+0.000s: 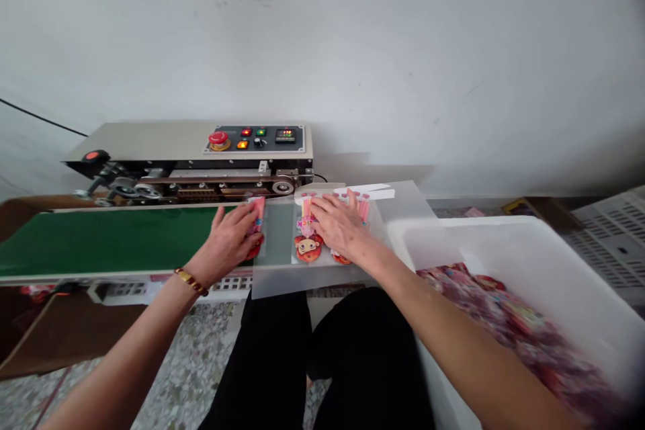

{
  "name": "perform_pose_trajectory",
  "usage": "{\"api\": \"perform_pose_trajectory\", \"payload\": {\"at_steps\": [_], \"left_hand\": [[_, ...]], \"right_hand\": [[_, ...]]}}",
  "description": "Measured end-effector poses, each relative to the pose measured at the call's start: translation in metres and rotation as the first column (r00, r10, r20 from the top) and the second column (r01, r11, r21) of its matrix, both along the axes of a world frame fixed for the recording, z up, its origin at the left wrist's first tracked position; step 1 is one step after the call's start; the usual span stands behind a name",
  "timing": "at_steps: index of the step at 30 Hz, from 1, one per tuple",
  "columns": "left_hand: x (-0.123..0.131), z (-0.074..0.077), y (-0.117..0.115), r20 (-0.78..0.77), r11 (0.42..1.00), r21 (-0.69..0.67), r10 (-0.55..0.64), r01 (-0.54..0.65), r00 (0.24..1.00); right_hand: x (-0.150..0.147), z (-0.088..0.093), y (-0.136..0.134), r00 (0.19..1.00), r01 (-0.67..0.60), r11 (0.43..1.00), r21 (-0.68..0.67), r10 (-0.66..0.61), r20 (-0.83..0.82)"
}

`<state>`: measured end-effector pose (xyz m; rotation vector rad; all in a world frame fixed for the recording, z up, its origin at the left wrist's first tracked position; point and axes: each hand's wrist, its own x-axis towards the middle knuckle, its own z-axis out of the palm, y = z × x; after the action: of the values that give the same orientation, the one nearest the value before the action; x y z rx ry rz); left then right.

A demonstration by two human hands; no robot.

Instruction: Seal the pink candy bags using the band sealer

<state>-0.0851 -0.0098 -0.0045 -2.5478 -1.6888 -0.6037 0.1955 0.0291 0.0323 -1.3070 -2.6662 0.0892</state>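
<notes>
My left hand (229, 245) is at the right end of the green conveyor belt (121, 238). Its fingers and thumb close over a small pink and red candy packet (257, 222), partly hidden beneath them. To the right, my right hand (340, 218) lies palm down, fingers outstretched, across clear packets on a translucent sheet (279, 275). One candy packet (308, 246) shows a red cartoon face and pink sticks under the fingers. Another packet (363, 208) is mostly covered by the hand.
Behind the belt stands a band sealing machine (166, 141) with a red stop button (218, 140), lit switches and a display. A white tub (478, 232) with many packets stands at right. A cardboard box (70, 336) is below left; a white crate (609, 242) is far right.
</notes>
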Motion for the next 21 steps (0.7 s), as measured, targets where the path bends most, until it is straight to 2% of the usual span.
{"api": "perform_pose_trajectory", "payload": {"at_steps": [3, 6, 8, 10, 17, 19, 21], "left_hand": [[0.018, 0.004, 0.001, 0.056, 0.998, 0.067, -0.005, 0.001, 0.998], [0.065, 0.006, 0.003, 0.095, 0.995, 0.013, -0.102, 0.101, 0.99], [0.091, 0.006, 0.005, 0.099, 0.994, -0.028, -0.104, 0.107, 0.99], [0.105, 0.005, 0.005, 0.091, 0.992, -0.068, -0.098, 0.104, 0.991], [0.105, 0.008, 0.005, 0.08, 0.98, -0.155, -0.112, 0.123, 0.99], [0.103, 0.007, 0.003, 0.1, 0.981, -0.138, -0.125, 0.138, 0.987], [0.088, 0.004, -0.002, 0.147, 0.994, -0.066, -0.076, 0.086, 0.986]], "right_hand": [[-0.009, 0.001, 0.002, 1.0, 0.015, 1.0, 0.005, -0.015, -0.016], [-0.008, 0.001, 0.001, 0.999, 0.033, 0.999, -0.008, -0.034, -0.019], [-0.004, 0.001, 0.001, 0.999, 0.038, 0.999, -0.015, -0.038, -0.012], [-0.001, -0.001, 0.002, 0.999, 0.033, 0.999, -0.006, -0.033, -0.018], [-0.001, -0.017, 0.002, 0.992, -0.027, 0.994, 0.105, 0.039, -0.116], [0.0, -0.02, 0.001, 0.994, -0.042, 0.991, 0.124, 0.055, -0.096], [0.002, -0.024, 0.001, 0.996, -0.042, 0.989, 0.139, 0.053, -0.076]]}}
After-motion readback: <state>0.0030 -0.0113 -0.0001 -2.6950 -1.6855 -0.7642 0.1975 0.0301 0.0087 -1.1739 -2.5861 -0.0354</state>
